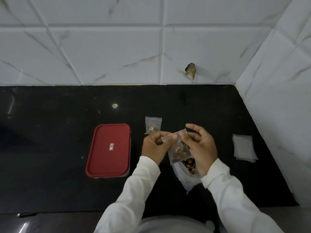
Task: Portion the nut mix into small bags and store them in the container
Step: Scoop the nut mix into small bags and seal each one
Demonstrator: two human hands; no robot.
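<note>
Pressing the seal unevenly could leave the small bag [179, 149] partly open, so nuts would spill once it goes into the closed container [108, 149]. Right of the container, the left hand [155, 145] and the right hand [200, 148] each pinch the bag's top edge between thumb and fingertips. Its filled bottom hangs below that grip, above the open nut-mix bag [187, 176], and a finished bag [153, 126] lies just right of the container's far corner.

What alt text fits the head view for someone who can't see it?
The left hand and right hand pinch the top of a small bag of nuts above the open big bag of nut mix on a black counter. Another filled bag lies behind, a red-lidded container to the left, empty bags to the right.
</note>
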